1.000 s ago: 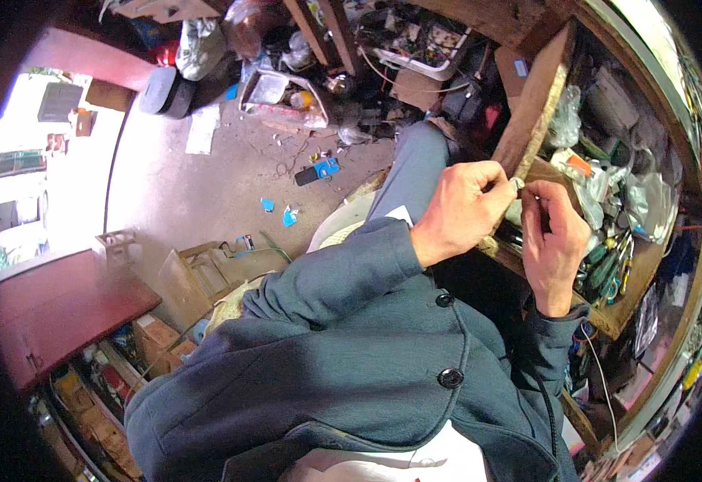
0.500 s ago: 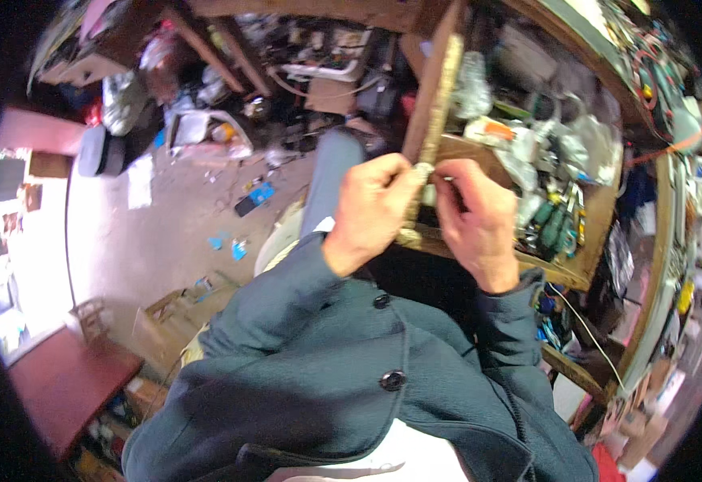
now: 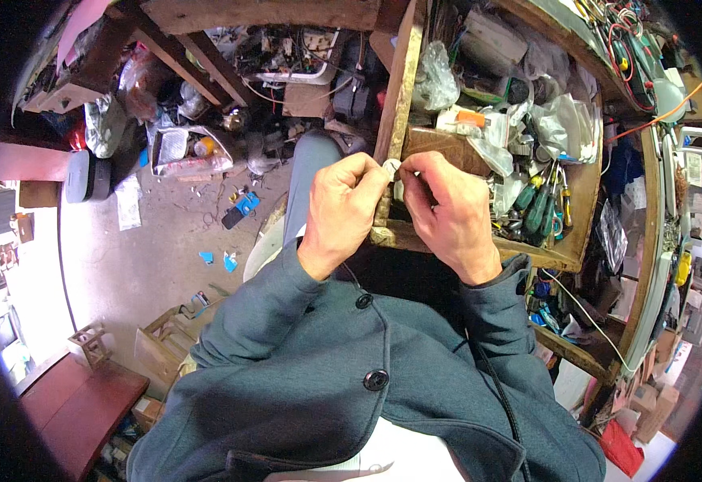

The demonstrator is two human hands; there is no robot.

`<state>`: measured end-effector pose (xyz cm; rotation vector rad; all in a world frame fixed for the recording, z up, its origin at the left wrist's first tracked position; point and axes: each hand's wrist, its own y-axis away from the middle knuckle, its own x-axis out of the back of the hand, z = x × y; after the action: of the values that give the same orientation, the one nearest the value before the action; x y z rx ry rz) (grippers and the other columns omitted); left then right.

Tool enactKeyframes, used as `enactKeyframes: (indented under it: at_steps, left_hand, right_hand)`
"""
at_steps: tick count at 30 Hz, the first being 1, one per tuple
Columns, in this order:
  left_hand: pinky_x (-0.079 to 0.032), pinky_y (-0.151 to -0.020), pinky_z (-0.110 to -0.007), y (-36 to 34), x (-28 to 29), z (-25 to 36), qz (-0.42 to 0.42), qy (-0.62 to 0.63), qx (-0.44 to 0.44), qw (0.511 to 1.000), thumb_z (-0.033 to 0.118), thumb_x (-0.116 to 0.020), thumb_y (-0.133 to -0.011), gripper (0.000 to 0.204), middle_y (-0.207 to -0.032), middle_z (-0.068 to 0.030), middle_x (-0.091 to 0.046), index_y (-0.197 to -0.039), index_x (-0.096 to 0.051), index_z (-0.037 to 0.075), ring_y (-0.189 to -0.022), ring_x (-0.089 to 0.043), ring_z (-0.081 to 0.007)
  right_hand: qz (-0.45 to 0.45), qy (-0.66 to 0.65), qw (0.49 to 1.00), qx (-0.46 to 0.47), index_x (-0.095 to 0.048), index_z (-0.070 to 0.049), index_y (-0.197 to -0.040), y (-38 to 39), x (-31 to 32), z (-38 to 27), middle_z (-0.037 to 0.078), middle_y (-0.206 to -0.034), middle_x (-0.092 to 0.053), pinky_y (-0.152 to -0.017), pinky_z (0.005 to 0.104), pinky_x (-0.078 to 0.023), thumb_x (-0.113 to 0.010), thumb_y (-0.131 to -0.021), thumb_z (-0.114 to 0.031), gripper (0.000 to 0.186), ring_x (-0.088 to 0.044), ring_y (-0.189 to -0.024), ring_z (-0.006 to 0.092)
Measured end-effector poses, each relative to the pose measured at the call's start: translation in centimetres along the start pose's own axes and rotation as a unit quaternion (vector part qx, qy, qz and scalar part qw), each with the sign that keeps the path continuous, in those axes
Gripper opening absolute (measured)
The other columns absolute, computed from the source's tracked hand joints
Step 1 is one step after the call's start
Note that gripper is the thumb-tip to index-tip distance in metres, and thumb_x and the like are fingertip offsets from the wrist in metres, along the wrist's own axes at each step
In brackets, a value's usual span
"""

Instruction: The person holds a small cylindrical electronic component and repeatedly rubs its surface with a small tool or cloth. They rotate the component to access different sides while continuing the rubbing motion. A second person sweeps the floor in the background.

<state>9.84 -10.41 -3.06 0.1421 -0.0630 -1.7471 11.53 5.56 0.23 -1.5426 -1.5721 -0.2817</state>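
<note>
Workpiece (image 3: 391,167), small and whitish, sits right at the meeting of our fingertips, near the left wall of an open wooden drawer. Our left hand (image 3: 343,207) pinches it between thumb and forefinger, our right hand (image 3: 454,213) does likewise, and the two are almost together; exactly what the thing is, we can't tell. Just beyond, the drawer (image 3: 542,259) is crammed: green-handled screwdrivers (image 3: 539,197) bunched at the near right, a brown box (image 3: 451,153) toward the left, an orange-and-white item (image 3: 469,120) beside it, and crumpled clear plastic bags (image 3: 436,79) piled about. Out to our left, on the floor, a clear-sided container (image 3: 194,169) holds a white tray (image 3: 172,145) and something orange (image 3: 205,146). Farther up, a white-rimmed tray (image 3: 323,79) brims with jumbled small parts, too tangled to name.
</note>
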Motion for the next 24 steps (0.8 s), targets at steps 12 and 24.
enactKeyframes:
  at_steps: [12,24]
  left_hand:
    - [-0.035,-0.051,-0.025,-0.05,-0.17,-0.34,0.006,0.011,-0.006,1.000,0.014,-0.066,-0.096,0.026,-0.063,0.0058,-0.052,-0.076,-0.064,-0.002,-0.062,-0.044,-0.0021]
    - [-0.037,-0.052,-0.025,0.02,-0.04,-0.37,0.000,0.020,0.008,1.000,0.013,-0.065,-0.096,0.023,-0.064,0.0048,-0.054,-0.078,-0.064,-0.002,-0.063,-0.045,-0.0019]
  right_hand:
    - [-0.001,-0.008,1.000,0.013,-0.060,-0.003,-0.093,-0.04,0.00,0.15,0.016,-0.074,-0.062,-0.058,0.0420,-0.051,-0.070,-0.083,-0.001,0.015,-0.066,-0.065,0.0342]
    - [-0.011,0.002,1.000,0.004,-0.060,-0.003,-0.093,0.03,0.18,0.11,0.015,-0.074,-0.062,-0.059,0.0415,-0.052,-0.070,-0.082,0.000,0.015,-0.066,-0.066,0.0329]
